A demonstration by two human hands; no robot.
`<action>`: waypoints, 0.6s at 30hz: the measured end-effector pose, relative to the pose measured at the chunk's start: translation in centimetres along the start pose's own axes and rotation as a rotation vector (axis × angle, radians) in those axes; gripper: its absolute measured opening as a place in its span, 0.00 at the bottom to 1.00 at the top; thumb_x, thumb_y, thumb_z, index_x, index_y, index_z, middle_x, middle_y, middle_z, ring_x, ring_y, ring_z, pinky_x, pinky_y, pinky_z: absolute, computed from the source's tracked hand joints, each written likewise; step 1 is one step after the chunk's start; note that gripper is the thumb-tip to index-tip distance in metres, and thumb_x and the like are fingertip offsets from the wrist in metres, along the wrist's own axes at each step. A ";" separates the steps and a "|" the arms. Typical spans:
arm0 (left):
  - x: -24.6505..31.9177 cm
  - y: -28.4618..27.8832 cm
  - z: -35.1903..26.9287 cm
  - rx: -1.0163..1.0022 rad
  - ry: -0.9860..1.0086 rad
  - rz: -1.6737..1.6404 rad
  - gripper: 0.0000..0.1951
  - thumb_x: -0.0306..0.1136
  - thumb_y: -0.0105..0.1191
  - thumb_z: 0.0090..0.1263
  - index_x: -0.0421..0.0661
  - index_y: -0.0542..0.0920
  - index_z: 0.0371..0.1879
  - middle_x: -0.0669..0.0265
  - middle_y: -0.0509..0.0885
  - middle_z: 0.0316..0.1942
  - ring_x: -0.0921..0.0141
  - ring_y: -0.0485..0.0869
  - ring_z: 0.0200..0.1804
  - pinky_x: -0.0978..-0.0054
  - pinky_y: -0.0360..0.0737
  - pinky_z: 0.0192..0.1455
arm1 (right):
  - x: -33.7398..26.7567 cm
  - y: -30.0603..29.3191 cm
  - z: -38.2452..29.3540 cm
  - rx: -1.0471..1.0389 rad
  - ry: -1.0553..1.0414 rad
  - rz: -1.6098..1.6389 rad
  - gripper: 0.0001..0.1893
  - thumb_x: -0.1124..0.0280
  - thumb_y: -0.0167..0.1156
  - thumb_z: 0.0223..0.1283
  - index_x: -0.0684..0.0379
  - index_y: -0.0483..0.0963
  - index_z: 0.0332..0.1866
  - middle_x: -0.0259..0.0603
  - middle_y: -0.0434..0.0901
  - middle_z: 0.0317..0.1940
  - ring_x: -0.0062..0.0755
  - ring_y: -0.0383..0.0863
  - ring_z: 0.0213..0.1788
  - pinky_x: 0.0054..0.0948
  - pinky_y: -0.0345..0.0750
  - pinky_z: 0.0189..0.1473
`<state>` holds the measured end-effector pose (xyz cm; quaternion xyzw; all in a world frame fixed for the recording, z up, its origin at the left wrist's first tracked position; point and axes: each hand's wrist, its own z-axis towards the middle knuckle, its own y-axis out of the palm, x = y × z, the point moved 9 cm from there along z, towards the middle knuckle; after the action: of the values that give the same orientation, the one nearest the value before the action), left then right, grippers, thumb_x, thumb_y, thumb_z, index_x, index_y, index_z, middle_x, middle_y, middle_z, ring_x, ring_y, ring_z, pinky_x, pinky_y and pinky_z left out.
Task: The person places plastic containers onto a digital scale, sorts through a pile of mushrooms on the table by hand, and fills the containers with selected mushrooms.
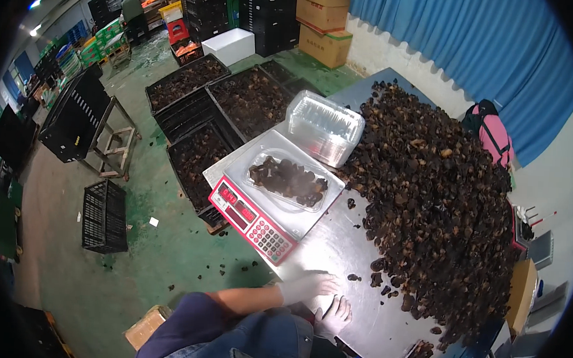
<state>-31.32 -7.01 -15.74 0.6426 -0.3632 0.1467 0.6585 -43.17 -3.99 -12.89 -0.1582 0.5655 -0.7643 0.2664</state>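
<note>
My left hand (309,286), in a thin whitish glove, rests at the near edge of the metal table (331,250) with nothing in it. Just below it my right hand (335,317), gloved alike, lies on the same edge, fingers apart and empty. Beyond them stands a red-and-silver digital scale (252,221). On its plate sits a clear plastic tray (322,201) holding dark, ruffled pieces that look like wood ear fungus (286,179). A stack of clear plastic trays (324,127) is behind the scale. A large heap of the same dark pieces (428,187) covers the table's right part.
Black crates (213,88) with dark pieces stand beyond the scale; an empty-looking black crate (104,217) is on the green floor. Cardboard boxes (324,43) and a white foam box (229,46) stand at the back. A person (133,14) is far off at upper left.
</note>
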 end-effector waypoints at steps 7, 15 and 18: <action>-9.7 -7.8 -3.9 0.073 -0.246 0.045 0.12 0.35 0.47 0.77 0.40 0.80 0.43 0.68 0.81 0.40 0.78 0.79 0.42 0.81 0.76 0.40 | 0.8 0.5 -0.1 -0.054 0.052 0.067 0.39 0.48 0.61 0.55 0.59 0.65 0.70 0.50 0.68 0.66 0.52 0.62 0.72 0.52 0.56 0.71; -4.6 -6.1 -3.7 0.236 -0.075 0.735 0.11 0.34 0.49 0.71 0.41 0.83 0.40 0.62 0.85 0.35 0.69 0.84 0.38 0.72 0.79 0.41 | 0.9 -0.6 0.4 -0.081 0.083 0.129 0.38 0.53 0.64 0.53 0.60 0.67 0.69 0.49 0.71 0.64 0.51 0.65 0.70 0.49 0.58 0.71; 4.0 6.5 -3.4 -0.129 -0.339 1.646 0.09 0.33 0.52 0.65 0.44 0.85 0.33 0.58 0.85 0.37 0.61 0.82 0.40 0.64 0.78 0.46 | 2.7 -1.3 1.6 0.023 0.211 0.643 0.23 0.77 0.59 0.60 0.65 0.71 0.62 0.53 0.74 0.59 0.49 0.75 0.61 0.43 0.74 0.60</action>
<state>-31.86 -4.06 -7.90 0.1473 -0.8175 0.4603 0.3134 -44.78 -6.56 -11.34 0.1112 0.6022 -0.6597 0.4356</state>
